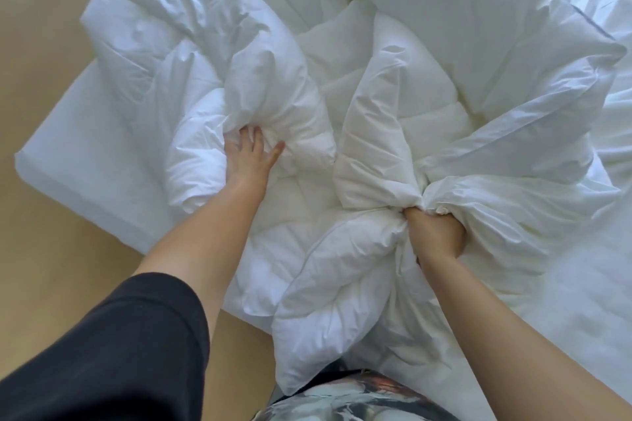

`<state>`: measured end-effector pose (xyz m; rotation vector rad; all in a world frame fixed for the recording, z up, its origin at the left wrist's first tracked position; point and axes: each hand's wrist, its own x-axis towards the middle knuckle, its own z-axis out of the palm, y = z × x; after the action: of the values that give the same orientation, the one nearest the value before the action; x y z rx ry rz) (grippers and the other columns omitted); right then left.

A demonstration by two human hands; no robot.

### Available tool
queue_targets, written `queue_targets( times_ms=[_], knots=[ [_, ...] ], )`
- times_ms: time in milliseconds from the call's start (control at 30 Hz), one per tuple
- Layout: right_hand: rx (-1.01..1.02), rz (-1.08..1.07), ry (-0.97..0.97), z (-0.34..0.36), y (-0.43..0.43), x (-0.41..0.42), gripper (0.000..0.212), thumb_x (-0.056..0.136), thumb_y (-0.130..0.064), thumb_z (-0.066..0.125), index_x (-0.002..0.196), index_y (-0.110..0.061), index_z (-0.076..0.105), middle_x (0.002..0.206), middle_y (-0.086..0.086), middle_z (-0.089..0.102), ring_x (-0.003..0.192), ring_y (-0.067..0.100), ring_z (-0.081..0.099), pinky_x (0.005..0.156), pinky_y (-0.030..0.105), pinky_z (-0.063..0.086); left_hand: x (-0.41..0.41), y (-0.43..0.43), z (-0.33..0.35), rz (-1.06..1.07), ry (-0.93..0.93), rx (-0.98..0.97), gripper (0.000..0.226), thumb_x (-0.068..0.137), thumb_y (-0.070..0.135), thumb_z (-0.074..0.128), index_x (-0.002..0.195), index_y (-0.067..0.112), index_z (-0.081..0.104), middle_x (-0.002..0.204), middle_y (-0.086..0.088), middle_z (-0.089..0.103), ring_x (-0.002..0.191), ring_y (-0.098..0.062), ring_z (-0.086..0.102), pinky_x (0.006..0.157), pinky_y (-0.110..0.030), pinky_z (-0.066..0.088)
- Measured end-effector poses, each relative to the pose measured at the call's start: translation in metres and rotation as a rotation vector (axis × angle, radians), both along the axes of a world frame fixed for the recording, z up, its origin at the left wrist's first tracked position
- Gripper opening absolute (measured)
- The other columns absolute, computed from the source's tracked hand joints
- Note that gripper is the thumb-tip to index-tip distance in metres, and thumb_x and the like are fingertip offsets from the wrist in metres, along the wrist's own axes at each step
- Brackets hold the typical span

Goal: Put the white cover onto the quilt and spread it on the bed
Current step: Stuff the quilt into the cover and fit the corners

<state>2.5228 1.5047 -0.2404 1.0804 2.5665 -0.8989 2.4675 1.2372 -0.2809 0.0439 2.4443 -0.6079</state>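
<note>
A puffy white stitched quilt (369, 106) lies crumpled across the bed (85, 154), one end hanging over the near edge towards me. The thin white cover (506, 161) lies bunched over and around it, mostly on the right. My left hand (249, 154) reaches into a fold of the quilt at the centre left, fingertips buried in the fabric, thumb stretched out. My right hand (434, 232) is a fist gripping a gathered bunch of cover and quilt at the centre right. Where cover ends and quilt begins is hard to tell in places.
A white pillow (478, 20) lies at the upper right on the bed. The mattress corner shows bare at the left. Tan floor (44, 44) lies to the left of the bed and below it. My black sleeve and patterned clothing fill the bottom edge.
</note>
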Motion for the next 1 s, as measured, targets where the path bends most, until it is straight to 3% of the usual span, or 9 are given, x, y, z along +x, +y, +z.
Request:
queue_targets(
  times_ms=[133, 267, 433, 633, 700, 767, 867, 933, 1000],
  knots=[
    [-0.028, -0.021, 0.041, -0.003, 0.001, 0.001, 0.034, 0.079, -0.035, 0.065, 0.098, -0.007, 0.064, 0.102, 0.007, 0.067, 0.098, 0.028, 0.062, 0.086, 0.032, 0.045, 0.020, -0.048, -0.008, 0.294, 0.031, 0.013, 0.061, 0.104, 0.024, 0.029, 0.151, 0.031, -0.009, 0.146, -0.028, 0.022, 0.130, -0.041, 0.035, 0.101, -0.046, 0.037],
    [-0.029, 0.009, 0.048, -0.005, 0.001, 0.003, 0.029, 0.081, -0.033, 0.065, 0.093, -0.008, 0.062, 0.098, 0.008, 0.066, 0.099, 0.029, 0.061, 0.084, 0.032, 0.042, 0.064, -0.108, 0.000, 0.650, 0.170, 0.081, 0.079, 0.098, 0.048, 0.036, 0.145, -0.010, 0.012, 0.143, -0.035, 0.028, 0.132, -0.045, 0.034, 0.105, -0.048, 0.028],
    [-0.050, 0.022, 0.050, -0.007, -0.012, 0.009, 0.024, 0.080, -0.035, 0.064, 0.078, -0.012, 0.057, 0.088, 0.008, 0.066, 0.092, 0.031, 0.063, 0.085, 0.037, 0.046, 0.099, -0.091, -0.003, 0.595, -0.148, -0.017, 0.062, 0.103, 0.015, 0.025, 0.150, 0.026, -0.015, 0.152, -0.033, -0.001, 0.125, -0.054, 0.037, 0.090, -0.051, 0.047],
    [-0.049, 0.022, 0.040, -0.003, -0.017, 0.012, 0.030, 0.082, -0.033, 0.063, 0.063, -0.015, 0.048, 0.064, 0.001, 0.054, 0.073, 0.025, 0.055, 0.084, 0.039, 0.048, 0.090, -0.018, 0.004, 0.361, -0.114, -0.024, 0.061, 0.099, 0.018, 0.038, 0.150, 0.005, 0.007, 0.153, -0.028, 0.008, 0.128, -0.051, 0.037, 0.094, -0.049, 0.045],
    [-0.063, 0.022, 0.048, -0.003, -0.017, 0.014, 0.024, 0.081, -0.033, 0.064, 0.073, -0.012, 0.054, 0.073, 0.002, 0.057, 0.078, 0.024, 0.056, 0.084, 0.035, 0.045, 0.085, 0.012, 0.018, 0.312, -0.034, 0.198, 0.055, 0.096, 0.028, 0.044, 0.143, 0.004, 0.027, 0.144, -0.021, 0.033, 0.122, -0.039, 0.045, 0.092, -0.041, 0.044],
    [-0.091, 0.014, 0.060, -0.007, -0.015, 0.015, 0.024, 0.078, -0.034, 0.067, 0.084, -0.012, 0.060, 0.089, 0.005, 0.065, 0.088, 0.026, 0.061, 0.085, 0.034, 0.046, 0.081, 0.048, 0.026, 0.317, 0.038, 0.614, 0.062, 0.092, 0.045, 0.047, 0.140, 0.009, 0.032, 0.136, -0.013, 0.043, 0.122, -0.032, 0.046, 0.090, -0.037, 0.040],
    [-0.181, -0.004, 0.066, -0.007, -0.005, 0.017, 0.026, 0.071, -0.038, 0.071, 0.073, -0.015, 0.061, 0.082, 0.004, 0.068, 0.085, 0.030, 0.066, 0.083, 0.040, 0.053, 0.072, 0.100, 0.033, 0.511, -0.146, 1.216, 0.113, 0.071, 0.059, 0.069, 0.151, 0.025, -0.002, 0.145, -0.006, 0.037, 0.131, -0.025, 0.040, 0.102, -0.038, 0.041],
    [-0.252, -0.020, 0.066, -0.001, 0.004, 0.022, 0.027, 0.071, -0.034, 0.074, 0.064, -0.016, 0.055, 0.065, 0.001, 0.062, 0.068, 0.027, 0.064, 0.068, 0.037, 0.054, 0.066, 0.131, 0.026, 0.595, -0.202, 1.273, 0.135, 0.057, 0.060, 0.078, 0.148, 0.030, -0.016, 0.143, -0.006, 0.035, 0.126, -0.025, 0.044, 0.096, -0.038, 0.046],
    [-0.361, -0.013, 0.094, 0.009, 0.015, 0.030, 0.023, 0.071, -0.028, 0.079, 0.072, -0.016, 0.060, 0.068, -0.002, 0.063, 0.067, 0.020, 0.064, 0.059, 0.028, 0.050, 0.065, 0.155, 0.021, 0.514, -0.146, 1.154, 0.131, 0.062, 0.052, 0.078, 0.149, 0.023, -0.017, 0.132, -0.010, 0.038, 0.110, -0.028, 0.051, 0.081, -0.035, 0.046]
  ],
)
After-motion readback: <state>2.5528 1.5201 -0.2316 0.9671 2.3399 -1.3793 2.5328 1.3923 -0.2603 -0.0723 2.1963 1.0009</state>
